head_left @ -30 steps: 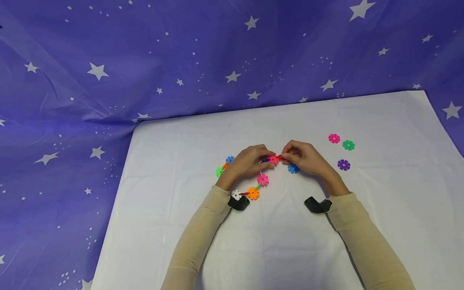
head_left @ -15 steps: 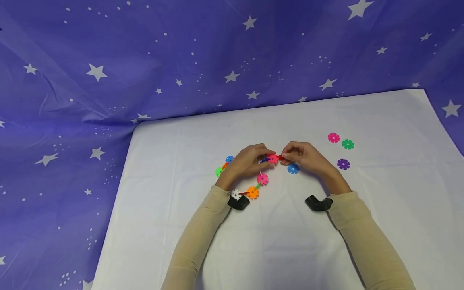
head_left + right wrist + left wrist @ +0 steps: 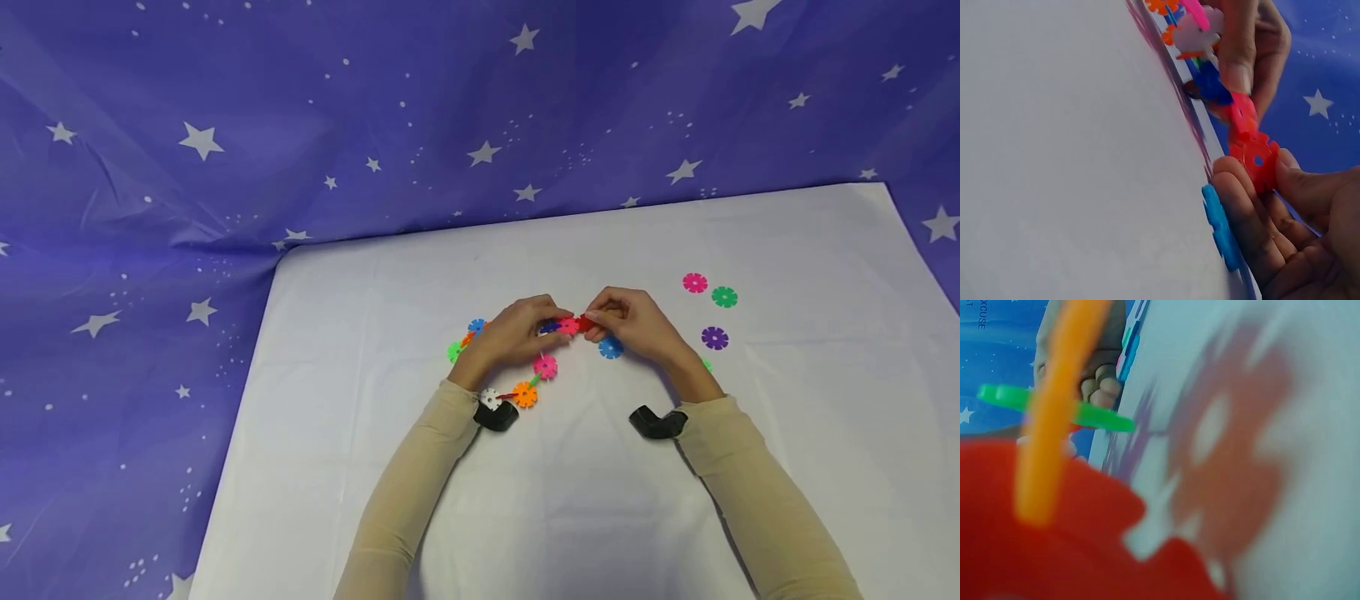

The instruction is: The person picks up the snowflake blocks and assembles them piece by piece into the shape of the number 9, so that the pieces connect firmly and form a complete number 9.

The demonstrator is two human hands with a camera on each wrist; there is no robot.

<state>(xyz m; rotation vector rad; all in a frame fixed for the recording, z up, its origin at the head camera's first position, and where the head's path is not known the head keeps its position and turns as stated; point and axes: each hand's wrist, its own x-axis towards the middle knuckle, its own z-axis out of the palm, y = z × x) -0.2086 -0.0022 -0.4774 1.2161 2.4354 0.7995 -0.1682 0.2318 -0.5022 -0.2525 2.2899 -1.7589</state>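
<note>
Notched plastic discs are slotted together into a curved chain. My left hand (image 3: 519,332) pinches the pink disc (image 3: 567,326) near the chain's right end, beside a dark blue disc (image 3: 1210,84). My right hand (image 3: 632,325) holds a red disc (image 3: 1256,161) between thumb and fingers, its edge meeting the pink one in the right wrist view. Lower in the chain are another pink disc (image 3: 545,367), an orange disc (image 3: 525,395) and a white disc (image 3: 491,399). My left hand and forearm hide part of the chain. Blurred red and orange discs fill the left wrist view close up.
A loose blue disc (image 3: 611,347) lies just under my right hand. Farther right are loose pink (image 3: 695,283), green (image 3: 724,297) and purple (image 3: 715,337) discs on the white tablecloth (image 3: 360,333). A purple star-printed curtain (image 3: 420,108) hangs behind the table.
The red disc in my right fingers has turned to show more of its face in the head view. Both hands stay nearly in place, and the head view has shifted slightly.
</note>
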